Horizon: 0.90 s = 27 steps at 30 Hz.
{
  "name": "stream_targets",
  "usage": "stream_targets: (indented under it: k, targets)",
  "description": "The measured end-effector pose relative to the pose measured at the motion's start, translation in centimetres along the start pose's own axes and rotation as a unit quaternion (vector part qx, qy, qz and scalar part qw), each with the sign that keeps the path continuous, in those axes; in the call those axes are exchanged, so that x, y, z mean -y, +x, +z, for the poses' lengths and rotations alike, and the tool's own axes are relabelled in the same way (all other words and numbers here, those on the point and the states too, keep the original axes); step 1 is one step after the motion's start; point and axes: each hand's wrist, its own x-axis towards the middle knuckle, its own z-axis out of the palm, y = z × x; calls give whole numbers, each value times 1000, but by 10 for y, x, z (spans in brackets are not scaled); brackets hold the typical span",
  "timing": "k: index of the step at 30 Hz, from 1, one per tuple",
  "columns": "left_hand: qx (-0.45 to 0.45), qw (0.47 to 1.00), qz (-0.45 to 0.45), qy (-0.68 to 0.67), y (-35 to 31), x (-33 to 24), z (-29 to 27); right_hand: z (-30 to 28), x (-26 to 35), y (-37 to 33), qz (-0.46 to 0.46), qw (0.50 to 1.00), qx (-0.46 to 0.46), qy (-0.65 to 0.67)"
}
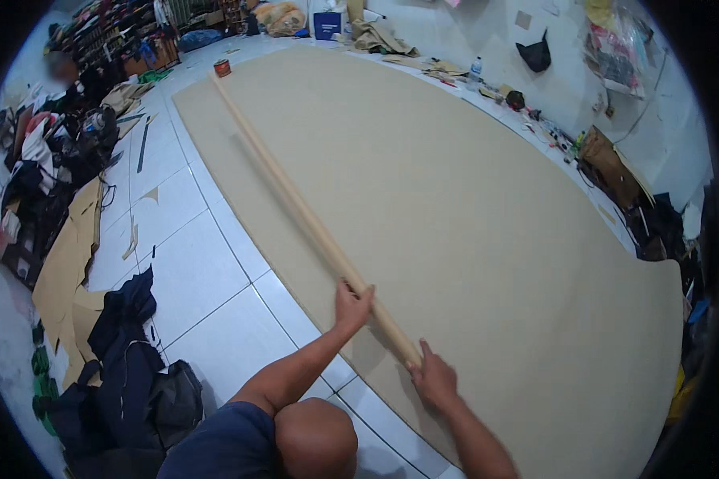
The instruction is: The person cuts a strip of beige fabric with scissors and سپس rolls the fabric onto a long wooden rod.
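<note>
A long tan tube (289, 190), like a cardboard core, slants over a wide beige sheet of cloth (471, 184) spread on the floor. My left hand (352, 306) grips the tube a short way up from its near end. At that near end, my right hand (433, 377) is closed on the tube, its thumb side uppermost. The tube's far tip lies close to a small red tin (222, 69) standing at the far left corner of the cloth. A shadow runs along the tube's left side.
White floor tiles (208, 319) border the cloth on the left. Dark garments (124, 351) and brown paper pieces (68, 263) lie there. Clutter lines the right wall, with a water bottle (475, 69) and a brown bag (609, 164). A person (60, 76) is at the far left.
</note>
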Motion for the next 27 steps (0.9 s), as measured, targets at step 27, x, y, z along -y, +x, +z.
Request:
stream_targets:
  k: [27]
  targets:
    - [-106,842,161,504,70,59,-108,54,53,283,-49,998,-25,15]
